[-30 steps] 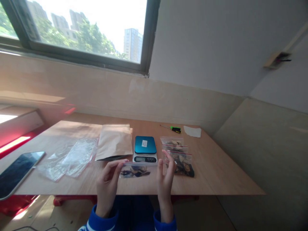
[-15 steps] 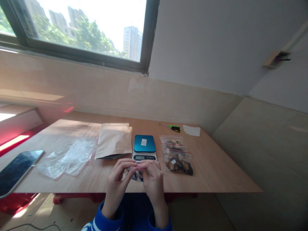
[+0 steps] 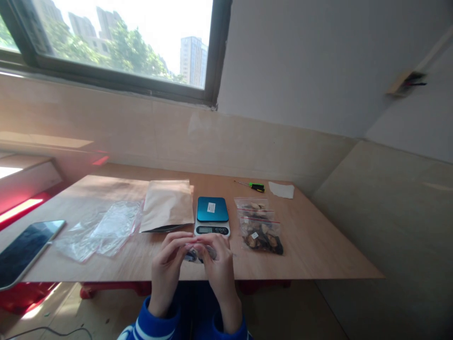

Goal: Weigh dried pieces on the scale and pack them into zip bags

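My left hand (image 3: pixel 170 262) and my right hand (image 3: pixel 216 259) are together near the table's front edge, fingers pinched on the top edge of a clear zip bag (image 3: pixel 194 255). Dark and pale pieces show through the part of the bag below my fingers; the rest is covered by my hands. Just beyond stands a digital kitchen scale (image 3: pixel 213 210) with a blue top and a small white label. To the right lie zip bags of dried mushrooms (image 3: pixel 262 236), overlapping one another; the front one carries a small white sticker.
Left of the scale lie brown paper pouches (image 3: pixel 168 203) and several clear plastic bags (image 3: pixel 115 226). A phone (image 3: pixel 30 252) is at the far left. Toward the back right are a green-and-black screwdriver (image 3: pixel 256 187) and a torn white paper (image 3: pixel 281 190). A wall stands behind the table (image 3: pixel 318 255).
Both hands have shifted slightly left with the bag, and the right thumb has moved left along its top edge toward the left hand. The things on the table stay in place.
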